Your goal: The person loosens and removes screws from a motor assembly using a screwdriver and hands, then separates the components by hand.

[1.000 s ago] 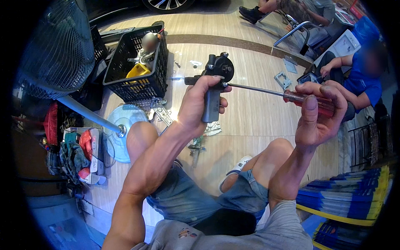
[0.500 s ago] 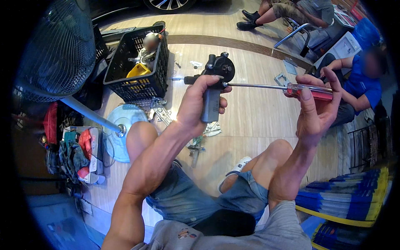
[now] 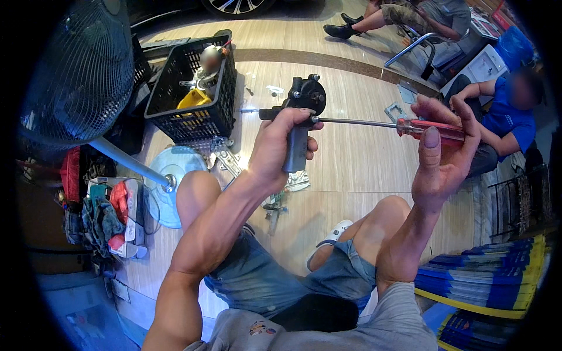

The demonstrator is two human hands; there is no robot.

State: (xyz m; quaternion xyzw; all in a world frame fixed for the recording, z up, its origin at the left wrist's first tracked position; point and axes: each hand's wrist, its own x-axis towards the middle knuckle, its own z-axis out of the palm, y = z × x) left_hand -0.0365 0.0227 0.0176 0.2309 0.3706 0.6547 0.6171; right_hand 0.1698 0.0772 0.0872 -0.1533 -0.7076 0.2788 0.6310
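Screwdriver (image 3: pixel 411 127) (red-handled) meets black motor (image 3: pixel 309 95) in left hand (image 3: pixel 274 140).

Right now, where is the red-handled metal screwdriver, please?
In the head view, the screwdriver is right of centre, handle in the right hand, tip at the black round-headed motor in the left hand.

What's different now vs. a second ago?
Right hand: fingers more spread around the red screwdriver, whose handle end has swung away from the wearer, up in the picture. At the top, the seated person's black boots shifted left. Nothing newly gripped or released.

Unchanged: left hand gripping the black motor unit, screwdriver tip at its lower right corner, black crate.
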